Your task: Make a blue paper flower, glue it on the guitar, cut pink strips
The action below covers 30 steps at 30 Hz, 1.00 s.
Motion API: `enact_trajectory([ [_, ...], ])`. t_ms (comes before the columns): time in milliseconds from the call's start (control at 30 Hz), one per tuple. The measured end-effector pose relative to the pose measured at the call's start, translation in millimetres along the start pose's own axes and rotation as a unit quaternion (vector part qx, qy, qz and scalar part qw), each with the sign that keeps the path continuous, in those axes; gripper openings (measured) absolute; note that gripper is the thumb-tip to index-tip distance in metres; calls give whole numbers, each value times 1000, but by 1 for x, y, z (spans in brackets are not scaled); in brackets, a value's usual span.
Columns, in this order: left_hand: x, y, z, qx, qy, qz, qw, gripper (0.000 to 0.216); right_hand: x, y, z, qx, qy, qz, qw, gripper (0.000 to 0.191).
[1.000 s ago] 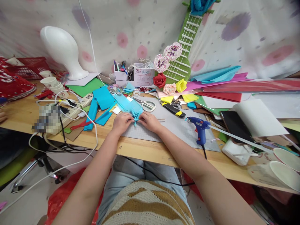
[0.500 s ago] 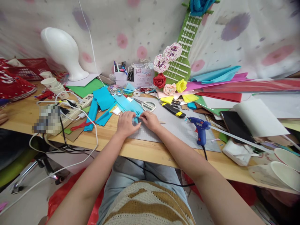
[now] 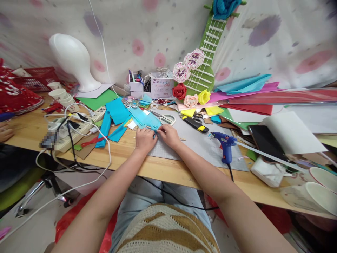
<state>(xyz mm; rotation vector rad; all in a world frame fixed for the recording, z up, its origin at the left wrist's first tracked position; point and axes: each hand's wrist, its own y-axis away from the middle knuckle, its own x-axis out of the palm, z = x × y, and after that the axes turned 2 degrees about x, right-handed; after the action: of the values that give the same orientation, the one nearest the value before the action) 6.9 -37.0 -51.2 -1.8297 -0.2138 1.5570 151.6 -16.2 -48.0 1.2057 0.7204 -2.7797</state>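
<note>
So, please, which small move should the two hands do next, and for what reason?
Probably a gentle pinch at the near edge of the light blue paper, to gather it tighter. The left hand and right hand are close together at that edge, which looks creased near their fingers, while the glue gun rests apart from both on the grey mat.

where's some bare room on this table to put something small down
Bare gray mat between the right hand and blue glue gun, nearer than the black-and-yellow knife; bare wood between the left hand and the white cable. Crowded: around the light blue paper by the hands, around the power strip, and right of the glue gun.
</note>
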Motion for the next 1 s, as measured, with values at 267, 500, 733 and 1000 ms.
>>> enact_trajectory([
  [267, -21, -1, 22, -15, 102, -34, 994, 14, -9, 7, -3, -33, 37, 57, 997, 6],
  [500, -13, -1, 28, -1, 121, 25, 992, 15, -9, 7, -2, -55, 39, 86, 994, 6],
  [733, -12, 0, 31, 40, 119, 32, 992, 15, -8, 9, -3, -75, 80, 76, 991, 13],
  [1000, -10, 0, 32, 43, 123, 44, 991, 15, -7, 10, -7, -80, 67, 65, 992, 17],
])
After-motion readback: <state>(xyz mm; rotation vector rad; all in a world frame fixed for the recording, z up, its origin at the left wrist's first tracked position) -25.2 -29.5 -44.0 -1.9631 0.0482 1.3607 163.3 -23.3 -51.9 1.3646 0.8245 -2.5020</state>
